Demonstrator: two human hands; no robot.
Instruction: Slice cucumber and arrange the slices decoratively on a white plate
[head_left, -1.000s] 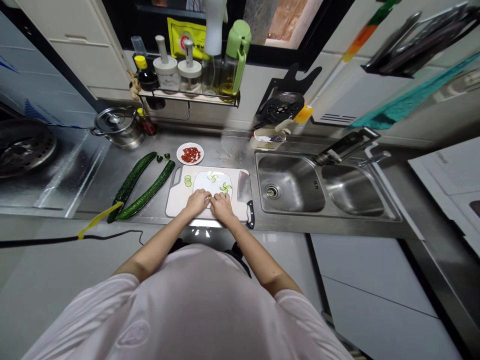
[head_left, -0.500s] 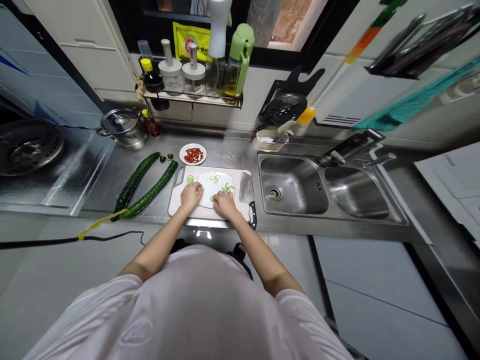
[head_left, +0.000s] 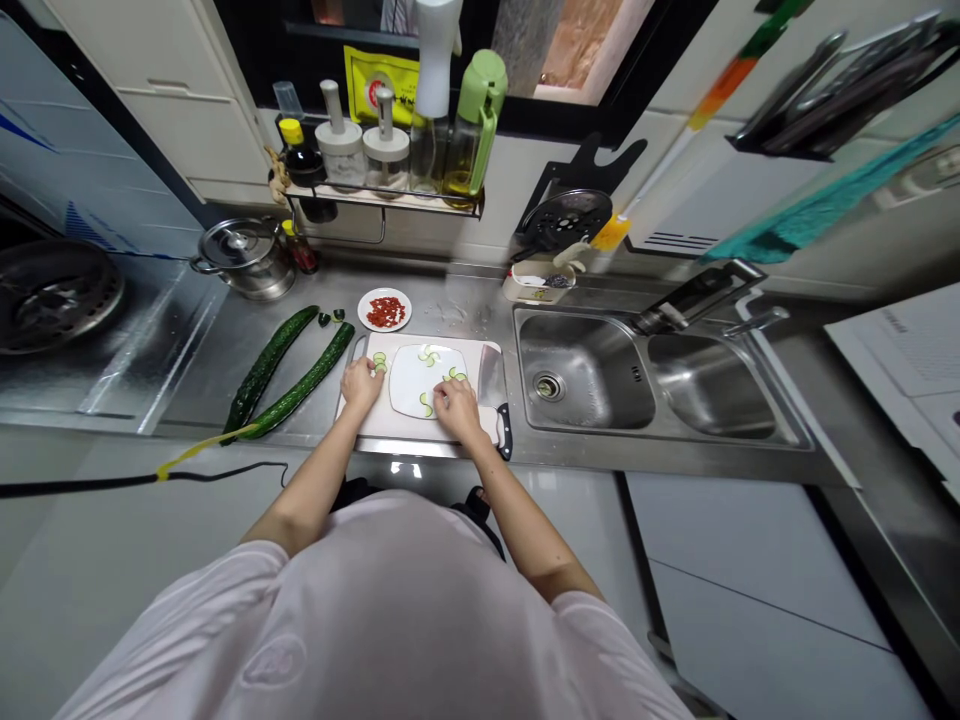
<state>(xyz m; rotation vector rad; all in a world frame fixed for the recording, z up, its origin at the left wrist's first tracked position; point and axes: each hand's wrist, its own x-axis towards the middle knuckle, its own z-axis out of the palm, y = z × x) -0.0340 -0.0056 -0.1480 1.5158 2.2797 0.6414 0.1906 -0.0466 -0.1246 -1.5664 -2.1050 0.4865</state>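
A white square plate (head_left: 409,388) lies on a pale cutting board (head_left: 375,424), with groups of thin cucumber slices (head_left: 429,356) set out on it. My left hand (head_left: 362,384) is at the board's left side, fingers curled in beside a few loose cucumber slices (head_left: 380,359). Whether it grips one is too small to see. Over the plate's right edge, my right hand (head_left: 457,410) has its fingertips drawn together next to the slices; anything between them is hidden. A knife (head_left: 492,374) rests along the board's right side, its black handle toward me.
Two long cucumbers (head_left: 271,365) lie left of the board, with small cut ends (head_left: 325,319) near their tips. Behind the board stands a small plate of chopped red pieces (head_left: 385,311). A lidded pot (head_left: 244,255) is at back left; a double sink (head_left: 585,370) is to the right.
My left hand has moved left, off the plate to the loose cucumber slices. My right hand has shifted slightly right, uncovering more of the slices at the plate's lower part.
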